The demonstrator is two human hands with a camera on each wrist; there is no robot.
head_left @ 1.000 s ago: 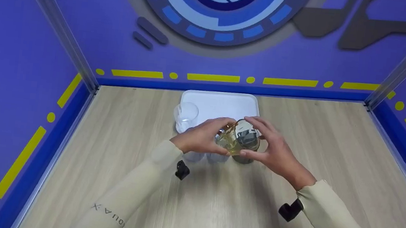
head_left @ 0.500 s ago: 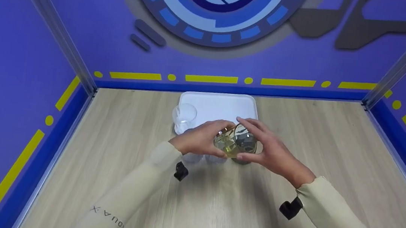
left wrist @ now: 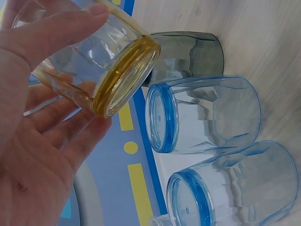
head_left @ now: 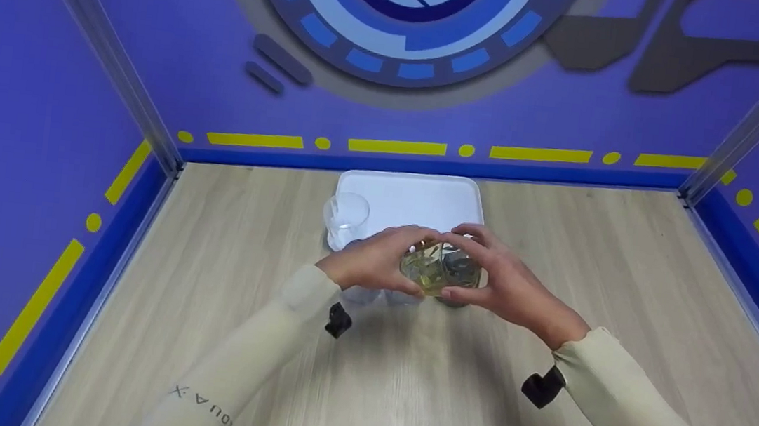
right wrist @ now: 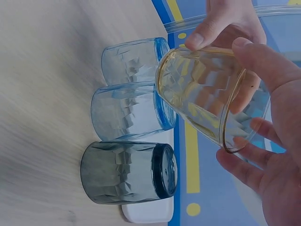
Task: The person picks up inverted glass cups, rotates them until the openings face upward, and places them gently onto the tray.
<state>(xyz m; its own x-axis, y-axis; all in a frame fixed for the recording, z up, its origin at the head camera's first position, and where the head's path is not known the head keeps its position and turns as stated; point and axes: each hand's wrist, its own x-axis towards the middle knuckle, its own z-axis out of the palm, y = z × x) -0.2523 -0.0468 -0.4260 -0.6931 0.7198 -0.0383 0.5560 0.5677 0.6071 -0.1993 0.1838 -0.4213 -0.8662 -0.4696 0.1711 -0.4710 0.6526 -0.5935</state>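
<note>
Both hands hold an amber-tinted drinking glass (head_left: 428,269) above a row of upturned glasses, its axis tilted over. My left hand (head_left: 378,261) grips it toward the thick amber base, thumb on one side and fingers on the other. My right hand (head_left: 516,284) holds the rim end between thumb and fingers, its fingertips close to the left hand's. Beneath, bottom up, stand a grey-green glass (right wrist: 129,173) and two blue-tinted glasses, one in the middle (left wrist: 207,115) and one at the end (left wrist: 240,188) of the row.
A white tray (head_left: 417,192) lies at the back of the wooden table (head_left: 388,397). At its left side stands a clear plastic cup (head_left: 347,215). Blue printed panels (head_left: 375,121) enclose the table at the back and both sides.
The amber glass has turned, so its open mouth faces the head camera less. My right hand's fingers have shifted left toward the left hand's. The other glasses stay put.
</note>
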